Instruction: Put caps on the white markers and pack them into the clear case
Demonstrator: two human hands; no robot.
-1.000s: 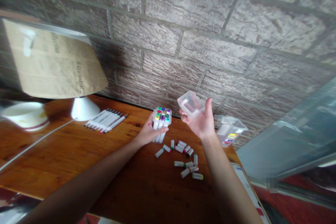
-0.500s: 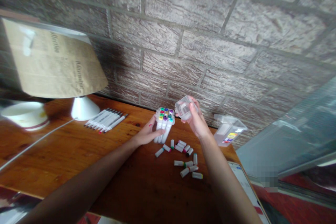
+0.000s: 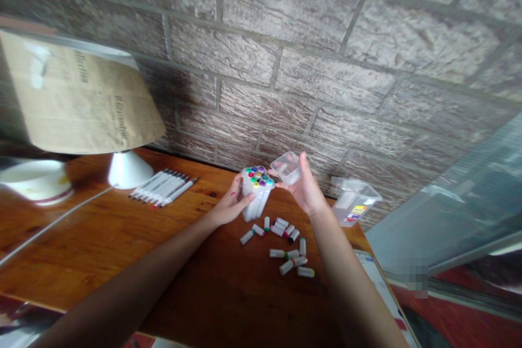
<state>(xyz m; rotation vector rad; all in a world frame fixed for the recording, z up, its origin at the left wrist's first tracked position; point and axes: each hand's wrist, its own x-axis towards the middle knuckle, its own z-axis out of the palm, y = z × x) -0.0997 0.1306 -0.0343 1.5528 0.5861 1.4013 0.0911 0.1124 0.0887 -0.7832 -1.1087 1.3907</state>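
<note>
My left hand [image 3: 232, 201] is wrapped round the left side of a clear plastic case of markers [image 3: 256, 204], thumb across its front. The white markers stand close together in it, their coloured ends facing up. Just to the right, my right hand [image 3: 304, 187] holds a clear, shallow plastic lid [image 3: 286, 167], its thumb up at the near side and fingers below. The lid is tilted beside the top of the case; whether the two are joined cannot be made out. Below the hands, several short white marker caps [image 3: 292, 255] with coloured bands lie scattered on the table.
A row of white markers [image 3: 165, 187] lies on the wooden table [image 3: 196, 293], by a lamp [image 3: 129, 168] with its cord and a paper bowl [image 3: 36, 182]. An upright clear container [image 3: 354, 204] and a phone-like device [image 3: 379, 283] are at right. A brick wall [image 3: 253, 109] rises behind.
The case has turned and tipped slightly in my left hand. My right thumb has lifted from across the lid to its edge, and the lid lies flatter.
</note>
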